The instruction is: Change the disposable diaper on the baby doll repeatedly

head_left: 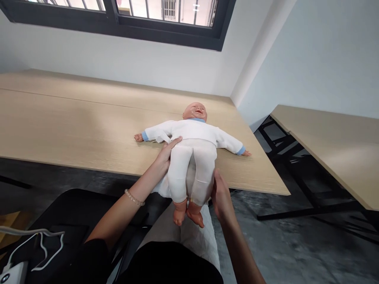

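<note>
A baby doll point(194, 132) lies on its back near the table's front edge, its lower legs reaching past the edge over my lap. It wears a white long-sleeved top with blue cuffs and collar, and white trousers point(179, 169). Both its arms stretch out sideways, and its feet are bare. With the thumb on its waist, my left hand point(166, 156) holds the doll's hip; the other fingers are mostly hidden. Against the outer side of its leg, lower down, is my right hand point(220, 193), fingers partly behind the leg. Some white cloth point(162, 187) hangs beside the leg.
The wooden table point(74, 126) stands against a wall under a barred window point(166, 29). To the right is a second table point(340, 146) with black legs. A black chair point(79, 205) is at lower left, with a white device point(16, 273) and cables on it.
</note>
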The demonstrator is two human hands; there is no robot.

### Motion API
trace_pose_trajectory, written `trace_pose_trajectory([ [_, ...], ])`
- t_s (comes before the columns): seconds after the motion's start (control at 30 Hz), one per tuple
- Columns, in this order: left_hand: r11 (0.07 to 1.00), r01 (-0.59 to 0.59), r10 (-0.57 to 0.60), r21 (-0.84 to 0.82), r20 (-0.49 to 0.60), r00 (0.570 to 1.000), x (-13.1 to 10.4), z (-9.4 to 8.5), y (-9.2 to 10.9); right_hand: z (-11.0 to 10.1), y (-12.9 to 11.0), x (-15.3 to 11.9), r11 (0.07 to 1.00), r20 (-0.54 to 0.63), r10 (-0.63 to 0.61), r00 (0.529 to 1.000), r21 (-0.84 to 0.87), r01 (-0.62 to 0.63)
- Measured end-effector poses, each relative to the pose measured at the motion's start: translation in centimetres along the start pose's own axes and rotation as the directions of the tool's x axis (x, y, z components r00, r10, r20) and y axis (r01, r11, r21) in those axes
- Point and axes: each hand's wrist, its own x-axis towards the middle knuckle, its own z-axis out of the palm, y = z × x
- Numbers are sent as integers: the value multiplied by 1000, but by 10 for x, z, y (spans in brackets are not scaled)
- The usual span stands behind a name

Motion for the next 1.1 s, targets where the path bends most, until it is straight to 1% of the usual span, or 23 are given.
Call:
trace_pose_trajectory([
  [0.1, 994, -86, 87, 66, -24, 996, -17, 0, 2, -3, -1, -6, 987, 69, -59, 996, -145, 68],
  [0.17, 968, -152, 162, 201, -32, 986, -35, -2, -2, -4, 2, -12, 948, 72, -124, 990, -285, 140],
  [0.2, 937, -175, 200, 303, -51, 979, -45, -4, -6, -3, 4, -16, 918, 52, -168, 984, -356, 175],
  [0.23, 885, -193, 240, 423, -61, 969, -56, -5, -10, -3, 8, -19, 882, 23, -215, 976, -425, 204],
  [0.27, 807, -213, 282, 552, -43, 959, -66, -7, -15, -2, 11, -22, 843, -8, -264, 964, -487, 227],
  [0.33, 596, -276, 363, 754, 52, 930, -83, -8, -25, 0, 17, -25, 781, -44, -333, 942, -572, 249],
  [0.37, 495, -311, 397, 812, 108, 912, -89, -9, -29, 0, 19, -25, 764, -44, -348, 936, -593, 256],
  [0.4, 414, -342, 425, 843, 153, 892, -93, -10, -31, -1, 20, -25, 750, -36, -361, 932, -606, 267],
  [0.43, 362, -365, 445, 858, 185, 876, -95, -12, -32, -3, 20, -23, 734, -22, -375, 927, -617, 283],
  [0.47, 342, -380, 453, 860, 204, 868, -96, -14, -30, -7, 18, -21, 713, -9, -399, 917, -632, 304],
  [0.5, 355, -391, 447, 849, 213, 869, -95, -17, -27, -11, 16, -19, 682, 3, -431, 902, -654, 328],
  [0.53, 396, -396, 425, 828, 217, 879, -93, -20, -23, -17, 13, -16, 641, 17, -470, 883, -681, 354],
  [0.6, 520, -380, 342, 765, 221, 913, -87, -29, -10, -29, 6, -11, 533, 56, -550, 834, -745, 401],
  [0.67, 627, -340, 249, 701, 234, 940, -82, -37, 2, -40, 1, -7, 399, 133, -615, 777, -797, 452],
  [0.77, 704, -272, 162, 655, 225, 961, -76, -45, 16, -48, 1, -4, 170, 301, -669, 679, -828, 534],
  [0.83, 750, -219, 120, 624, 197, 973, -74, -47, 20, -51, 5, -4, 12, 398, -675, 622, -837, 547],
  [0.9, 802, -135, 52, 582, 156, 986, -74, -47, 22, -54, 10, -6, -155, 475, -670, 570, -841, 519],
  [0.97, 848, -50, -13, 528, 115, 993, -75, -44, 23, -57, 15, -10, -313, 571, -633, 523, -807, 501],
  [1.0, 866, -23, -32, 499, 102, 994, -76, -42, 24, -59, 17, -12, -374, 619, -604, 502, -776, 507],
  [1.03, 882, -9, -40, 472, 93, 995, -77, -41, 25, -60, 19, -15, -415, 660, -573, 486, -745, 523],
  [1.07, 896, -3, -39, 445, 85, 996, -79, -39, 26, -60, 22, -17, -436, 689, -548, 474, -719, 541],
  [1.1, 908, 3, -39, 419, 78, 996, -80, -38, 26, -59, 24, -20, -438, 705, -534, 467, -703, 561],
])
